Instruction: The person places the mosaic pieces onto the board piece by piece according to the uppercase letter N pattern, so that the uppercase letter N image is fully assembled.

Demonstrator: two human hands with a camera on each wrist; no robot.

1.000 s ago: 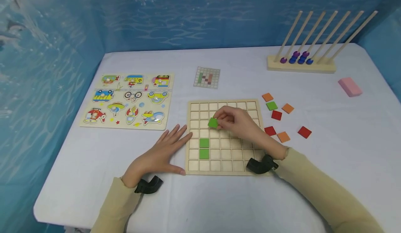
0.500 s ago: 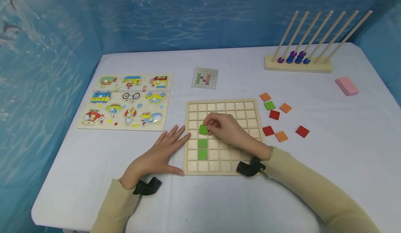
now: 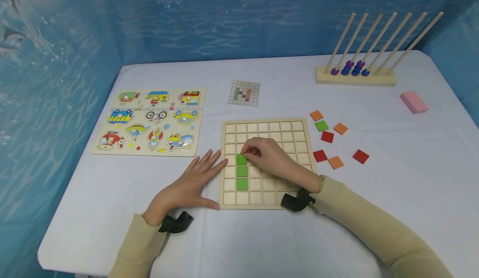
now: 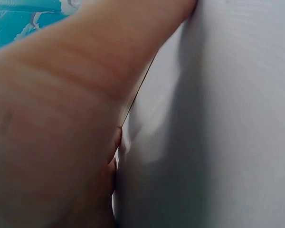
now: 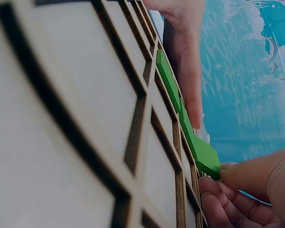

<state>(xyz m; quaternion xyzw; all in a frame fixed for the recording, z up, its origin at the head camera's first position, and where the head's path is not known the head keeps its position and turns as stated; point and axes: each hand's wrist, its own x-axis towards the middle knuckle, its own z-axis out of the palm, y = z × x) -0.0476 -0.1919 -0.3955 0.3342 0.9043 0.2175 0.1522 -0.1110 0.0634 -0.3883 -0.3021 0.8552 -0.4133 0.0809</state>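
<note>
Two hands (image 3: pixel 190 188) (image 3: pixel 270 157), right pinching tilted green tile (image 5: pixel 206 156), gridded board (image 3: pixel 239 207)

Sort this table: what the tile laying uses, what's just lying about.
Likely in use:
pale wooden grid board
green square tiles
red square tiles
orange square tiles
printed grid card

Likely lying about:
wooden vehicle puzzle
wooden peg rack
pink rectangular block

Pinching a green tile (image 3: pixel 240 159) with the right hand (image 3: pixel 265 154), just beyond two more green tiles (image 3: pixel 242 171) in one column of the gridded board (image 3: pixel 258 207); resting the spread left hand (image 3: pixel 188 187) at its left edge; with loose coloured tiles (image 3: pixel 327 137) off to the right.
</note>
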